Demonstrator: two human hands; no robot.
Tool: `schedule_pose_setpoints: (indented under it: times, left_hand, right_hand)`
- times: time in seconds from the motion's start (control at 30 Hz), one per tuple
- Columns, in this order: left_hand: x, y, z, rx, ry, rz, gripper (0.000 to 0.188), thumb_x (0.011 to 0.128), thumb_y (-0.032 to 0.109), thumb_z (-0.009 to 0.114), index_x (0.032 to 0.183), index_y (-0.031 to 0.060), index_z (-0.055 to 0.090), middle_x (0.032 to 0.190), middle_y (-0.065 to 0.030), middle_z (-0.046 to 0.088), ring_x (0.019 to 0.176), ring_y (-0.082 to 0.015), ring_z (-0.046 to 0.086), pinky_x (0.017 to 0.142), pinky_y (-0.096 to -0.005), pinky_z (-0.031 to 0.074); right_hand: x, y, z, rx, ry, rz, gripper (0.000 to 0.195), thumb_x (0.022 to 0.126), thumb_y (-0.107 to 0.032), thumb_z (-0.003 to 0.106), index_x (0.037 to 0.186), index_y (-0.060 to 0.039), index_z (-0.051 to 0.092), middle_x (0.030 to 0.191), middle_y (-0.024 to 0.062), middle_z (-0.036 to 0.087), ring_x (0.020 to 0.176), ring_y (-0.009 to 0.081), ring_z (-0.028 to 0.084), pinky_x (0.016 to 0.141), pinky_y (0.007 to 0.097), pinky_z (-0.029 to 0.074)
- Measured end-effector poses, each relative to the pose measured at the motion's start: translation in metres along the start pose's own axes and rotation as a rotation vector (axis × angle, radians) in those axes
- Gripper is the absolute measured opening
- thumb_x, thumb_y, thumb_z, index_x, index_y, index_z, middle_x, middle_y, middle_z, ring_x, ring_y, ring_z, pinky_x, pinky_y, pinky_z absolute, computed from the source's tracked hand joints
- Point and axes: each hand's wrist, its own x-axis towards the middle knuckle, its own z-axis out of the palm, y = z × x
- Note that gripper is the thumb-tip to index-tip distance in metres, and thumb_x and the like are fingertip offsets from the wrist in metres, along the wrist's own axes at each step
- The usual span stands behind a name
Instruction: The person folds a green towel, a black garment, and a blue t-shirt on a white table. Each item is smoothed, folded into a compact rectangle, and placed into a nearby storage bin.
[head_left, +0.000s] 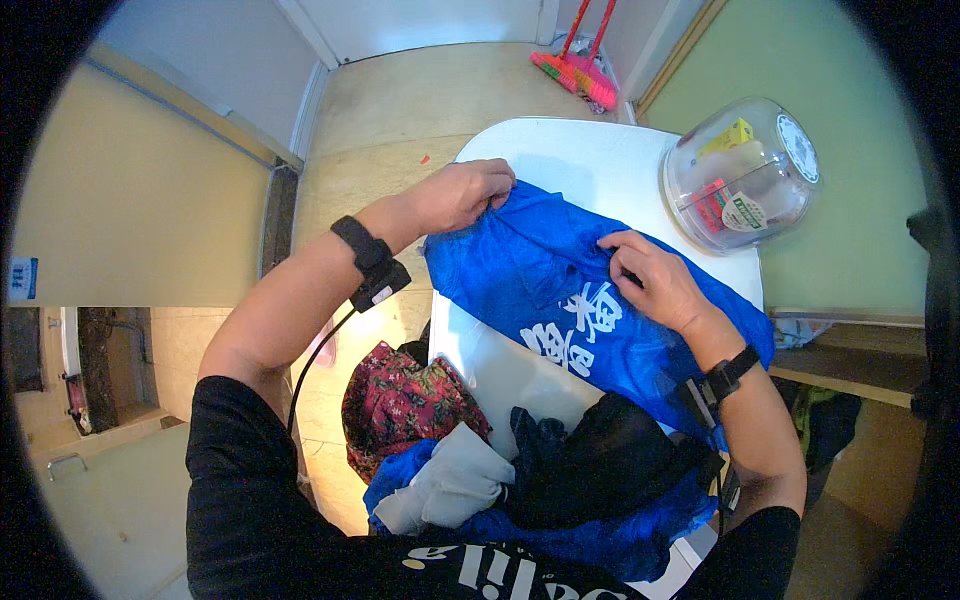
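Observation:
A blue cloth (495, 262) with white printed characters, perhaps a garment, lies folded and creased across a white table (600, 146). At its far left corner my left hand (472, 191) pinches the fabric. My right hand (652, 281) rests on the cloth by its far edge, fingers bent and index fingertip touching it. Whether those fingers grip the fabric is hidden. Both wrists wear black straps with small devices. Closer to my body are a black cloth (600, 465), a whitish cloth (450, 480) and more blue fabric (585, 536).
A clear plastic domed container (735, 176) with packets inside stands at the table's far right. A red floral cloth bundle (409, 409) hangs by the table's left side. Brooms (577, 75) lean in the far corner. Pale green panels (810, 67) flank the right side.

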Motion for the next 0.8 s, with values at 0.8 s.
schedule_pose_setpoints:
  times: [0.8]
  left_hand:
    - [-0.025, 0.054, 0.021, 0.151, 0.175, 0.101, 0.053, 0.085, 0.009, 0.071, 0.136, 0.0064, 0.056, 0.133, -0.0183, 0.06, 0.121, -0.0369, 0.059, 0.104, -0.0475, 0.048]
  right_hand:
    - [0.002, -0.025, 0.016, -0.063, -0.038, -0.145, 0.03, 0.087, -0.012, 0.07, 0.117, -0.0082, 0.068, 0.121, 0.0131, 0.063, 0.11, 0.0326, 0.062, 0.096, 0.0419, 0.051]
